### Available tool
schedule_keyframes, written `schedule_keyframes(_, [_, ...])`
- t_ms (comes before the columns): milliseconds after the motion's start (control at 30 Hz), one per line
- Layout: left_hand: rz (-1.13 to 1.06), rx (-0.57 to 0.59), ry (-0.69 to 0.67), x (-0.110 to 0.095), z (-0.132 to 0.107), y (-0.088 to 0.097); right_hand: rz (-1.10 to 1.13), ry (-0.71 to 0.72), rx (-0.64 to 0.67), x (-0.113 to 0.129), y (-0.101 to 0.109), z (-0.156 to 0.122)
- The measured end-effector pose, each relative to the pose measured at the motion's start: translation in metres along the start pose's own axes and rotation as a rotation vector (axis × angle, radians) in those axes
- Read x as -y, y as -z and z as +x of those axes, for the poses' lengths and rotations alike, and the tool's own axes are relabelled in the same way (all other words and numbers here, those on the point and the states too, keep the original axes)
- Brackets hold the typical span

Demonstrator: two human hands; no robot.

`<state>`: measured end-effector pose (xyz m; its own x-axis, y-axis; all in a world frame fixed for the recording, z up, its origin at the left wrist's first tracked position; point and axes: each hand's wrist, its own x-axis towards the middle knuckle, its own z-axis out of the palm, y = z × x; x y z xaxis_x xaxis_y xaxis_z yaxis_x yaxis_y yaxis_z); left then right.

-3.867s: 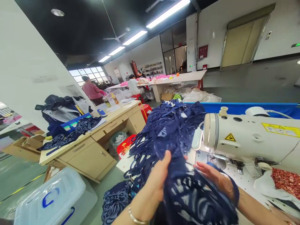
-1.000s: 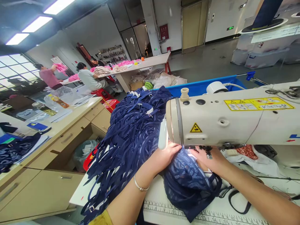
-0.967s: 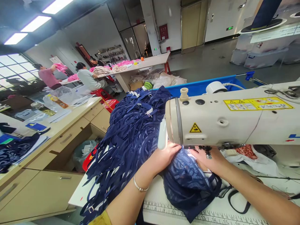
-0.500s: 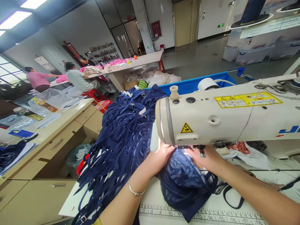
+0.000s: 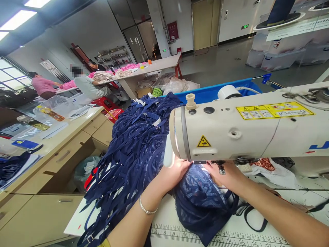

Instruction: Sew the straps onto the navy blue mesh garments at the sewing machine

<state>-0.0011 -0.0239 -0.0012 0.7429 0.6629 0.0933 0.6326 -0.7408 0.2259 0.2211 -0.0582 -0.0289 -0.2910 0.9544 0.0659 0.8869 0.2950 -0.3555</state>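
A navy lace garment lies under the head of a white sewing machine, its lower part draped toward me over the printed ruler on the machine bed. My left hand, with a bracelet at the wrist, is closed on the garment's left side by the needle area. On the other side my right hand grips the garment's upper right edge, close behind the dark metal parts below the arm. The machine head hides most fingertips and the needle. A pile of navy strappy garments lies against my left forearm.
Left of the machine stands a wooden desk with drawers, bottles and papers. Behind the pile is a blue fabric bin. A black strap loop and a white cloth lie right of my hands. Several people work at far tables.
The view has shifted slightly. Both hands and the garment stay in nearly the same place under the machine head.
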Motion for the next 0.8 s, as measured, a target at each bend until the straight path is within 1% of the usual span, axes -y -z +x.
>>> schedule_keyframes(67, [0.018,-0.006,-0.005,0.000,0.000,0.001,-0.109,0.040,0.088,0.002,0.005,0.001])
schedule_keyframes(167, [0.014,0.015,0.009,0.001,0.000,0.001,-0.184,0.034,0.174,0.007,0.015,0.002])
schedule_keyframes(233, [0.001,0.023,0.012,0.002,-0.001,0.000,-0.223,0.038,0.207,0.009,0.019,0.003])
schedule_keyframes(300, [-0.004,0.018,0.008,0.003,-0.001,-0.001,-0.245,0.060,0.207,0.008,0.019,0.003])
schedule_keyframes(367, [0.000,0.006,0.011,0.004,-0.001,-0.003,-0.261,0.069,0.161,0.004,0.013,0.001])
schedule_keyframes(433, [0.000,-0.012,0.015,0.005,-0.001,-0.004,-0.262,0.096,0.081,-0.004,0.002,0.000])
schedule_keyframes(533, [-0.010,-0.040,0.004,0.005,-0.002,-0.006,-0.250,0.217,-0.061,-0.019,-0.014,-0.004])
schedule_keyframes(600, [-0.009,-0.045,-0.005,0.005,-0.003,-0.007,-0.268,0.290,-0.130,-0.025,-0.020,-0.005])
schedule_keyframes(700, [0.001,-0.044,-0.007,0.003,-0.003,-0.008,-0.335,0.326,-0.183,-0.025,-0.021,-0.004])
schedule_keyframes(800, [0.017,-0.039,0.001,0.002,-0.002,-0.008,-0.368,0.277,-0.190,-0.019,-0.017,-0.002])
